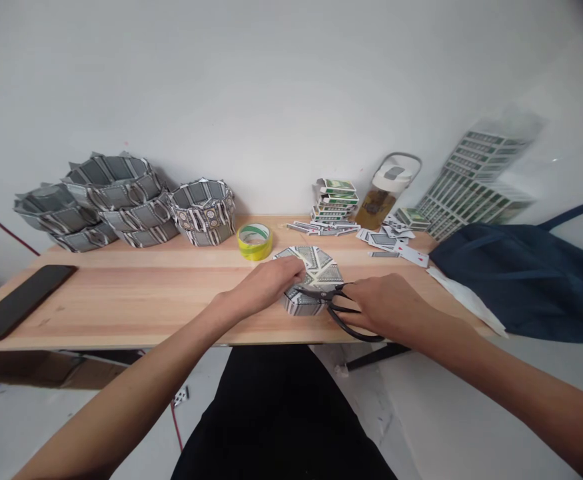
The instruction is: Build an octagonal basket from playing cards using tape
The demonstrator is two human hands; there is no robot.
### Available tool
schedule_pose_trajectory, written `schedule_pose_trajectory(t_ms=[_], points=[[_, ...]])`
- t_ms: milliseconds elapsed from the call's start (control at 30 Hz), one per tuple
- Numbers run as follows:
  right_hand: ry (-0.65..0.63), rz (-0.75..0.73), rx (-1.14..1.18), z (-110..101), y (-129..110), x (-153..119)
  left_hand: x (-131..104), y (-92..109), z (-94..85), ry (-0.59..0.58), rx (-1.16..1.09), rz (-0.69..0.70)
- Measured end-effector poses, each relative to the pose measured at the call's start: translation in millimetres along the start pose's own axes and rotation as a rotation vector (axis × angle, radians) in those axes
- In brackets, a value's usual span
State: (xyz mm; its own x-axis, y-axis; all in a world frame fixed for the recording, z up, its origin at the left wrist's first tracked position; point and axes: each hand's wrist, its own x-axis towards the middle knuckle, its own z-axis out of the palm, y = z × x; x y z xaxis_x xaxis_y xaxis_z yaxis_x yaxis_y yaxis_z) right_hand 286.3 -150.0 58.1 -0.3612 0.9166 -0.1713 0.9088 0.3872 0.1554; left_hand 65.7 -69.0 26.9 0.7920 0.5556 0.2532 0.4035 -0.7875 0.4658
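Observation:
A round piece built of folded playing cards (327, 275) lies on the wooden table, near its front edge. My left hand (282, 275) is closed at the piece's left side, its fingertips pressed together over the top; what they pinch is hidden. Black-handled scissors (355, 327) are in my right hand (381, 303), with fingers through the handles. The scissor blades point left across the top of the card piece, towards my left fingertips. Just behind my left hand stands a roll of yellow tape (254, 243).
Woven card baskets (204, 217) stand at the back left. A black phone (18, 300) lies far left. Behind the card piece are stacked card boxes (335, 200), loose cards (384, 239) and a bottle (384, 193). A dark blue bag (526, 280) lies right.

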Motion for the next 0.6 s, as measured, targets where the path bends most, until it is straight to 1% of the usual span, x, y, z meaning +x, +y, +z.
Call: schedule_pose_trajectory(t_ms=[200, 367, 500, 600], points=[[-0.041, 0.031, -0.036, -4.1, -2.2, 2.0, 0.6, 2.2, -0.9, 0.008, -0.009, -0.014], [-0.060, 0.037, -0.054, -4.4, -1.8, 1.4, -0.4, 2.9, -2.8, 0.022, -0.061, -0.040], [-0.020, 0.016, -0.036, -5.3, -4.5, -2.9, -0.7, 0.9, -3.3, 0.047, -0.098, -0.037], [0.029, -0.026, -0.023, -1.0, -7.7, -9.5, -1.3, 2.1, -5.0, 0.052, -0.112, -0.062]])
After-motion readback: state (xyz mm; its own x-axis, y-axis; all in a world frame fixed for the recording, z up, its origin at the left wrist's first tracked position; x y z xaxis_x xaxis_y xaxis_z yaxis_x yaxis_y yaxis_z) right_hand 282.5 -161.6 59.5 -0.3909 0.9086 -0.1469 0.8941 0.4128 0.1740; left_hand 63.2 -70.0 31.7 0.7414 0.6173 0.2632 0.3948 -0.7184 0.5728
